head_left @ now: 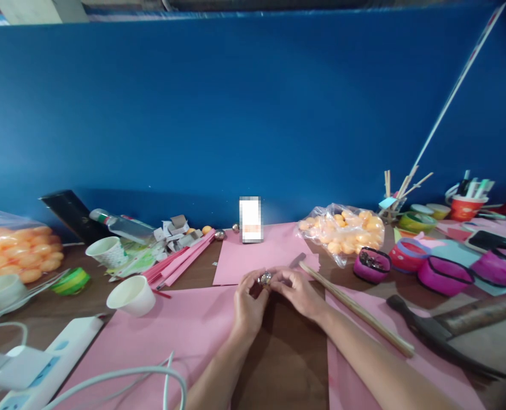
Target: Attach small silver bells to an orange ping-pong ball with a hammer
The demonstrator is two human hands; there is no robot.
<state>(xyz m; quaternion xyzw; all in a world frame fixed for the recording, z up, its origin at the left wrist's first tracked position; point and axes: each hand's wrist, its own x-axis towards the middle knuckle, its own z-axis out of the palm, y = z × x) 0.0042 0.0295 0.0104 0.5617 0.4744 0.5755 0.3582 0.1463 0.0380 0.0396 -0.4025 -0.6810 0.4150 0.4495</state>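
Between my two hands, above the brown table, is a small shiny silver ball (pixel 264 278); its finer details are too small to make out. My left hand (pixel 250 299) curls around it from the left, thumb and fingers closed on it. From the right, the fingertips of my right hand (pixel 297 291) are pinched together against the same ball. Just beyond my right hand lies a hammer with a pale wooden handle (pixel 359 310), its dark head (pixel 297 261) pointing away. Two similar silver balls, one of them in front (pixel 219 235), rest near the blue partition.
Pink sheets (pixel 163 336) cover parts of the table. Bags of orange balls (pixel 342 230) stand on both sides. A larger hammer (pixel 432 336) and purple containers (pixel 444 276) are on the right. Paper cups (pixel 132 296), a power strip (pixel 52 364) and white cables are on the left.
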